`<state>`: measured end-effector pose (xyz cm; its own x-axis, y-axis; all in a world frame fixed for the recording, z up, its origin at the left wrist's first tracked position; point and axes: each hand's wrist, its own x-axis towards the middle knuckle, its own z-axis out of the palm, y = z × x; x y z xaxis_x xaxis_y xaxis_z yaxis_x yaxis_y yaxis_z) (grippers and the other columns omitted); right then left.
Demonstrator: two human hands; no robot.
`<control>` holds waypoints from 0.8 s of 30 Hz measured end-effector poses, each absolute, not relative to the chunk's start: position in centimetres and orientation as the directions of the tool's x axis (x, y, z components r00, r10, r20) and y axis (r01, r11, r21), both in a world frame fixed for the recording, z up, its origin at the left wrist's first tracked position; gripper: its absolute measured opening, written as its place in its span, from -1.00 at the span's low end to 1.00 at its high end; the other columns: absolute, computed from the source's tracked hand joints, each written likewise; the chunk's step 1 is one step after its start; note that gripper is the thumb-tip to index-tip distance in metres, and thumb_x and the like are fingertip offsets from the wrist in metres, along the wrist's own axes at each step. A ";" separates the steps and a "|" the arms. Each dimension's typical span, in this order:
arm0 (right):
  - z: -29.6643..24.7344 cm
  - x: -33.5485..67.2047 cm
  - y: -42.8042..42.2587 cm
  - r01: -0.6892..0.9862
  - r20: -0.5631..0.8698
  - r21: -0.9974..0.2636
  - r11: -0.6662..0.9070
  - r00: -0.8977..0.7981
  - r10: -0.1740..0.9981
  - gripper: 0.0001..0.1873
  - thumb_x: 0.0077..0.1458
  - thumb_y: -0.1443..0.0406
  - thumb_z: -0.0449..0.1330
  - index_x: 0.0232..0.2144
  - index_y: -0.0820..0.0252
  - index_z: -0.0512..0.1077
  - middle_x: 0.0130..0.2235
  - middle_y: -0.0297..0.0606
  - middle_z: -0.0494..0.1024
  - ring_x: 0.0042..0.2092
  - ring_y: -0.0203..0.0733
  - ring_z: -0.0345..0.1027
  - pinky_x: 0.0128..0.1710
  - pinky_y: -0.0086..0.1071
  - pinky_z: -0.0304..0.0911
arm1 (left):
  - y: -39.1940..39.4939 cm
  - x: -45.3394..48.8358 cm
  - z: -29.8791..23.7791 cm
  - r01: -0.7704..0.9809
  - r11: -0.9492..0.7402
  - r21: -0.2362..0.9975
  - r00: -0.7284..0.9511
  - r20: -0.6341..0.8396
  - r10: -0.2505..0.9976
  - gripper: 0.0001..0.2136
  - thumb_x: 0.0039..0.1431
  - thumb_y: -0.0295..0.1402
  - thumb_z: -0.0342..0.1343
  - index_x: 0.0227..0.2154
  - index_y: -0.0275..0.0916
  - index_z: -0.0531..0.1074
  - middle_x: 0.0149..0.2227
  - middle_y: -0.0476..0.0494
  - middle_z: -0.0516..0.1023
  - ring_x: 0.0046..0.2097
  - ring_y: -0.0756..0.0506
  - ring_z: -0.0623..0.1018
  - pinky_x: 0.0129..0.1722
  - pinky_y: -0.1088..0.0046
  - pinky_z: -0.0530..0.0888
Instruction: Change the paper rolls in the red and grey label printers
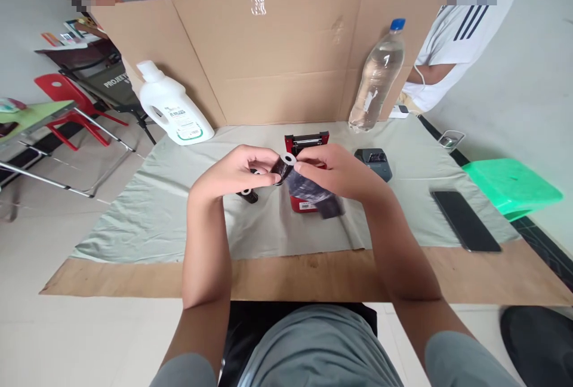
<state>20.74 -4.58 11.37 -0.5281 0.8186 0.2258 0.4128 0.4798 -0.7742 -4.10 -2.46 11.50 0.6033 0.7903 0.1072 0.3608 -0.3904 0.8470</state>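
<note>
A small roll of black film (282, 168) with a white core is pinched between the thumb and fingers of my left hand (242, 167). My right hand (336, 171) is closed on a loose dark sheet of film (308, 187) by the roll's white end. The film hangs down, its lower end blurred by motion. Behind and below my hands stands a red device (305, 205) with its black top raised; my hands and the film cover its middle. Just under my left hand lie more small black rolls (249, 196), partly hidden.
A white jug (176, 109) and a water bottle (378, 82) stand against the cardboard screen (277, 64). Right of my hands are a dark grey device (374, 163) and a phone (465, 220). People are beyond the screen. A green stool (513, 184) is off the table's right side.
</note>
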 end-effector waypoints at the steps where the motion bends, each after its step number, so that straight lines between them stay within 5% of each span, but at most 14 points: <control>1: 11.4 20.4 -4.3 0.413 0.174 -0.804 0.428 -0.525 0.833 -0.72 0.30 0.20 0.14 -0.47 0.13 0.36 -0.53 -0.42 0.29 -0.45 -0.28 0.16 -0.43 -0.32 0.02 | -2.3 -4.1 11.3 0.359 -0.404 0.842 0.575 0.142 0.806 -0.82 0.14 -0.24 0.32 -0.28 -0.23 0.61 -0.35 -0.09 0.62 -0.34 -0.06 0.57 -0.35 0.43 0.51; 5: 10.1 19.1 -3.1 0.370 0.129 -0.869 0.328 -0.472 0.872 -0.70 0.21 0.22 0.22 -0.51 0.12 0.24 -0.53 -0.46 0.22 -0.45 -0.31 0.08 -0.43 -0.34 -0.06 | -2.0 -3.6 10.3 0.433 -0.490 0.756 0.454 0.287 0.844 -0.81 0.11 -0.23 0.34 -0.30 -0.23 0.56 -0.28 -0.10 0.63 -0.28 -0.06 0.57 -0.32 0.45 0.48; 10: 8.3 17.5 -1.9 0.358 0.213 -0.879 0.316 -0.298 0.931 -0.81 0.20 0.21 0.23 -0.42 0.12 0.34 -0.47 -0.42 0.32 -0.39 -0.25 0.17 -0.36 -0.32 0.07 | -1.6 -1.9 9.7 0.644 -0.538 0.544 0.306 0.462 0.833 -0.90 0.15 -0.34 0.26 -0.28 -0.20 0.51 -0.20 -0.11 0.63 -0.18 -0.12 0.57 -0.24 0.40 0.45; 14: 7.9 16.9 -1.4 0.344 0.299 -0.855 0.388 -0.283 0.911 -0.96 0.18 0.30 0.24 -0.29 0.10 0.43 -0.37 -0.35 0.45 -0.27 -0.15 0.32 -0.23 -0.25 0.25 | -1.2 -2.2 9.5 0.672 -0.554 0.492 0.350 0.448 0.823 -0.77 0.21 -0.34 0.23 -0.07 -0.13 0.56 -0.03 -0.12 0.67 -0.01 -0.20 0.61 -0.10 0.33 0.49; 24: 6.7 16.2 -0.9 0.395 0.377 -0.816 0.422 -0.190 0.907 -0.76 0.22 0.24 0.22 -0.05 0.06 0.46 -0.25 -0.29 0.58 -0.20 -0.04 0.49 -0.16 -0.14 0.42 | -1.8 -1.8 8.6 0.850 -0.470 0.239 0.316 0.483 0.816 -0.66 0.36 -0.26 0.12 0.15 -0.02 0.53 0.05 -0.14 0.68 0.04 -0.29 0.64 0.05 0.19 0.48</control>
<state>16.21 -0.91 6.69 -0.1900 0.9066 0.3768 0.3947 0.4219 -0.8162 -1.79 -1.76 8.61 0.3163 0.8163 0.4833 0.8496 -0.4704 0.2385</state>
